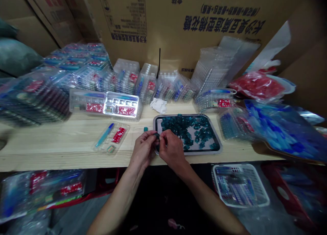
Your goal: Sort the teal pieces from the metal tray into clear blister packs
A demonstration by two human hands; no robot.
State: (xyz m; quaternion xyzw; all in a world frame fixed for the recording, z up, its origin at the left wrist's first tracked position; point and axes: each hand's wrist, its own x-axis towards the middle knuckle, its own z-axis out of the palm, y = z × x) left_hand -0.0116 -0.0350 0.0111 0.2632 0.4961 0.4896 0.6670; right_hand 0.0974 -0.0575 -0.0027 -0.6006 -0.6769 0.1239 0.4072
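My left hand (143, 149) pinches a small dark teal piece (156, 135) between thumb and fingers. My right hand (172, 149) is closed against the same piece, its fingertips touching it from the other side. Both hands are over the left edge of a dark-rimmed tray (219, 147), which is strewn with many similar teal pieces (187, 138). Another teal piece (145, 129) lies just left of the tray, on or in a clear plastic item partly hidden by my left hand. Farther left, an open clear blister shell (104, 143) carries a blue pen (104, 134) and a red patterned packet (119, 135).
Stacks of filled clear packs (127, 79) line the back of the wooden table (51, 148) before a large cardboard box (163, 30). Nested clear trays (217, 62), a bag of red packets (258, 85) and a heap of blue pens (288, 129) stand right. A white basket (265, 199) sits below.
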